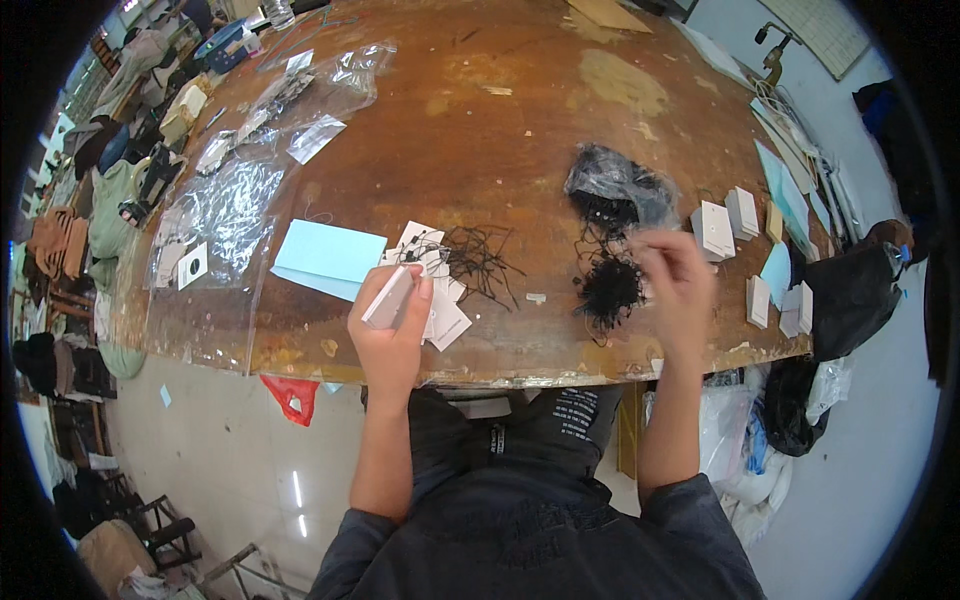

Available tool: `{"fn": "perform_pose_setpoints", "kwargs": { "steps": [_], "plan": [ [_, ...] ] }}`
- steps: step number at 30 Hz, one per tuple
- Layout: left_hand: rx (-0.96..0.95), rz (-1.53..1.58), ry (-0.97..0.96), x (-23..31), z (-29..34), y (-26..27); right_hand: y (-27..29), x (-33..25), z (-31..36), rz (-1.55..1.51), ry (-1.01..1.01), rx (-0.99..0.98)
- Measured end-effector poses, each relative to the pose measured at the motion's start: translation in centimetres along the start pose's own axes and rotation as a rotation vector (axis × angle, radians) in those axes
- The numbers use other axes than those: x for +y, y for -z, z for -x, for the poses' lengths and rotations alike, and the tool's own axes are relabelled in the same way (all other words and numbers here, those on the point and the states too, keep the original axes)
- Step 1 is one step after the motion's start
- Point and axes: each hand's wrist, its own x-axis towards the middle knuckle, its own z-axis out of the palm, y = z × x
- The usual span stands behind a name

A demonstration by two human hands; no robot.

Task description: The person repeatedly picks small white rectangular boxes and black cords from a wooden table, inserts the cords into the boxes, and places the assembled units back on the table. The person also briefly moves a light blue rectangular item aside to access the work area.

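My left hand is closed around a small stack of white card tags, held upright above the table's near edge. Just beyond it lies a loose pile of white tags with black tag strings spread over and beside it. To the right, my right hand is raised, slightly blurred, with its fingers curled together; anything between them is too small to make out. Beside those fingers sits a dense bundle of black strings. A crumpled clear bag with black contents lies behind the bundle.
Several stacks of white tags stand at the right. A light blue folded sheet lies left of the tag pile. Clear plastic bags cover the left side of the brown wooden table. A black bag hangs at the right edge.
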Motion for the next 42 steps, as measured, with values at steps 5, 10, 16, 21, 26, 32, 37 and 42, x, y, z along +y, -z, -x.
{"fn": "perform_pose_setpoints", "kwargs": {
  "steps": [5,10,16,21,26,32,37,42],
  "plan": [
    [-0.032,0.007,-0.002,-0.3,1.0,-0.4,-0.5,-2.3,-0.3,-0.101,-0.026,0.248],
    [-0.085,0.053,0.000,-0.1,0.8,-1.5,0.0,-4.6,-3.2,-0.072,0.058,0.318],
    [-0.120,0.065,-0.049,0.2,0.8,-1.2,-0.8,-6.1,-4.2,-0.257,0.122,0.254],
    [-0.136,0.111,0.008,-0.1,0.9,-1.4,-2.1,-5.0,-3.8,-0.251,0.109,0.053],
    [-0.081,0.064,-0.044,-0.3,0.5,-1.1,-3.8,-2.2,-4.2,-0.329,0.025,-0.013],
    [-0.079,0.085,0.028,-0.4,0.7,-0.6,-4.7,-1.1,-3.8,-0.077,-0.014,-0.121],
    [-0.100,0.509,0.133,-0.3,0.8,-0.9,-4.6,-2.5,-3.3,-0.267,-0.050,-0.140],
    [-0.129,0.390,0.123,-0.1,0.9,-1.1,-4.6,-4.5,-3.1,-0.359,-0.037,-0.121]
  ]
}}
